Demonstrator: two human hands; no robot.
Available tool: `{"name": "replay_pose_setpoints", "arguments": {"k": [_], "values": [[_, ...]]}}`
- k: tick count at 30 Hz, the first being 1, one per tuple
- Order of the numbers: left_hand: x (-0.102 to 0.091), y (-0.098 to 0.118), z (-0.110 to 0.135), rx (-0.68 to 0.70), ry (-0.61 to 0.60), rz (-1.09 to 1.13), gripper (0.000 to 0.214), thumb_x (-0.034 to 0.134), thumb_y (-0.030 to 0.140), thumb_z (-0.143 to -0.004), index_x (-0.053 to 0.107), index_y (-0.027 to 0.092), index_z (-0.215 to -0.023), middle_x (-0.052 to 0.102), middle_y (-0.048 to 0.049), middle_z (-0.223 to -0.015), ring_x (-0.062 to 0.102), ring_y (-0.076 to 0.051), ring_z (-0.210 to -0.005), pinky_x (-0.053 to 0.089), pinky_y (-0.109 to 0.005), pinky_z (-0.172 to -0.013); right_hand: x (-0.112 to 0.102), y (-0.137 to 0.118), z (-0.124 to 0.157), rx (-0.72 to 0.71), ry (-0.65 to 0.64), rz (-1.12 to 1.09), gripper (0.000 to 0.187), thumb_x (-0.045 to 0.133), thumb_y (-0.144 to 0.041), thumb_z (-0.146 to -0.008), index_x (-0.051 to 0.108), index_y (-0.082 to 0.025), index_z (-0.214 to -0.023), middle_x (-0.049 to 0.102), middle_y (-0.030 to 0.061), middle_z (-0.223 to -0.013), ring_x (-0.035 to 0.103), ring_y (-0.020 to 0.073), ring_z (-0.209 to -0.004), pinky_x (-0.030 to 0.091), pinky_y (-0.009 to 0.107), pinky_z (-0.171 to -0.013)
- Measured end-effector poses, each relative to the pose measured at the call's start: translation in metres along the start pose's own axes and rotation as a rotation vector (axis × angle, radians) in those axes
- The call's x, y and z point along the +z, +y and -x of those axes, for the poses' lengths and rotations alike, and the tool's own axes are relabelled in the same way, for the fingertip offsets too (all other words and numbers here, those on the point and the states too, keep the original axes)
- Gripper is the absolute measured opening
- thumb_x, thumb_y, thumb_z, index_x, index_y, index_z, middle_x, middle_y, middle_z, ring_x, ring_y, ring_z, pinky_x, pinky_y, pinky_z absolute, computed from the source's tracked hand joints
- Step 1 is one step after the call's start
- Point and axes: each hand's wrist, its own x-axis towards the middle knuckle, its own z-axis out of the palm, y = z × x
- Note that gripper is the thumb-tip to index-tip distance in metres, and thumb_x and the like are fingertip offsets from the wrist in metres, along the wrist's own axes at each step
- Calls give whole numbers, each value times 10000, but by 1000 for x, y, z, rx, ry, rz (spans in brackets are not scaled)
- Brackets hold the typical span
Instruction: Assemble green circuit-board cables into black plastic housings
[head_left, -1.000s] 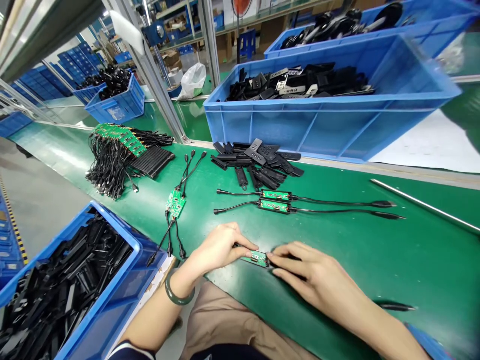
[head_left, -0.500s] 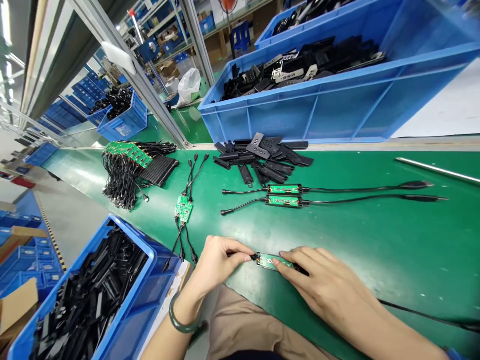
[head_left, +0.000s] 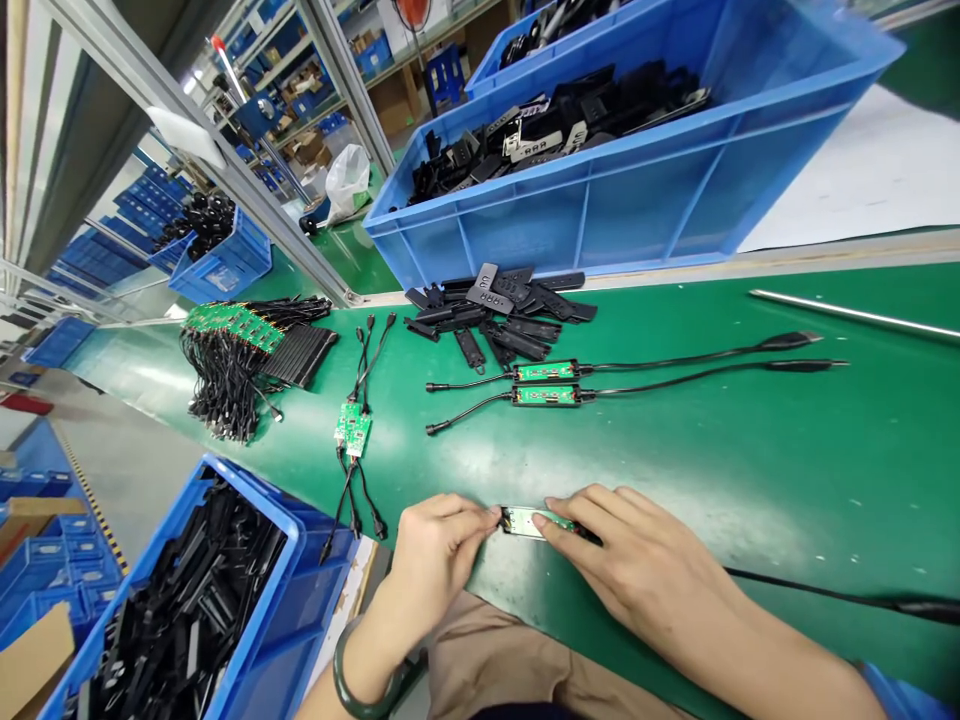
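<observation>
A green circuit board (head_left: 523, 521) sits in a narrow black casing close to the table's front edge. My left hand (head_left: 442, 545) is closed in a pinch on the short black cable at the casing's left end; the fingers hide most of that cable. My right hand (head_left: 637, 550) grips the casing's right part, thumb and fingers on the board. From under it a black cable (head_left: 810, 588) runs off to the right. Farther back lie two cased boards with cables (head_left: 546, 395), side by side. Two bare boards with short leads (head_left: 352, 430) lie left of them.
Loose black covers (head_left: 517, 310) are heaped before a large blue bin (head_left: 630, 205) of similar parts. At the left is a bundle of cabled boards (head_left: 240, 330). A blue crate (head_left: 255, 620) of black casings stands front left. A metal rod (head_left: 855, 314) lies back right.
The view has shifted, moving the table items leftward in the picture. My left fingers have come closer to the casing's left end. My right hand keeps its grip.
</observation>
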Motion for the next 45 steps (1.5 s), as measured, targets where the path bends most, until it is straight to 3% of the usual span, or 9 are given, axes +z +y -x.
{"name": "replay_pose_setpoints", "arguments": {"k": [11,17,23,26,29,33,37,40,45], "values": [[2,-4,-2,90,-47,-189,232,502,167,-972,726,149,-913,681,-49,-767,631,-119,-667,509,-198,-633,-1,-1,-1,15,10,2,345,433,-11,-874,719,-171,-985,709,72,-926,563,228,-783,385,355,-682],[15,-2,6,418,71,-760,250,436,45,-945,633,13,-1095,707,-109,-816,606,-162,-617,502,-258,-512,0,-1,-3,25,21,-13,343,431,-9,-863,716,-165,-972,708,73,-920,558,225,-781,399,351,-684],[20,5,5,631,85,-1018,276,391,-28,-877,617,-77,-1026,686,-174,-788,644,-200,-653,476,-269,-462,0,-1,-3,-5,22,-6,354,408,-9,-868,712,-166,-955,698,87,-900,558,205,-740,401,332,-648],[13,0,-4,652,2,-972,278,387,-9,-896,625,-51,-1032,658,-124,-756,637,-186,-663,489,-260,-479,-2,5,-3,-48,28,24,332,422,-44,-898,714,-186,-967,688,81,-873,563,194,-732,403,315,-635],[4,-6,-15,491,-62,-900,282,405,76,-953,621,64,-1135,663,-101,-850,636,-184,-747,546,-274,-581,-3,18,-8,-59,-35,91,290,469,-96,-916,710,-216,-1021,683,71,-888,575,187,-735,404,301,-630],[7,-5,-16,350,172,-733,288,502,145,-944,604,168,-1213,639,-136,-1165,611,-251,-1028,565,-383,-828,-3,43,-25,-44,-43,278,304,483,-98,-906,716,-203,-1070,680,125,-1074,601,224,-863,438,327,-703],[20,1,1,403,238,-528,244,527,157,-924,638,176,-1140,667,-124,-1118,635,-234,-959,573,-363,-783,-5,64,-42,-35,-32,362,283,561,-67,-847,733,-163,-1049,674,160,-1114,589,284,-972,455,368,-758],[20,4,14,410,258,-436,239,504,167,-929,647,178,-1120,679,-129,-1077,646,-218,-916,577,-355,-756,-11,68,-58,39,-80,289,265,565,-90,-862,739,-194,-1033,664,151,-1142,585,292,-1012,454,388,-786],[20,1,23,450,344,-325,209,520,190,-908,662,171,-1059,691,-129,-999,648,-209,-841,574,-333,-701,-10,71,-107,205,-163,169,187,521,-169,-921,708,-179,-920,675,88,-899,634,218,-867,465,325,-755]]}}
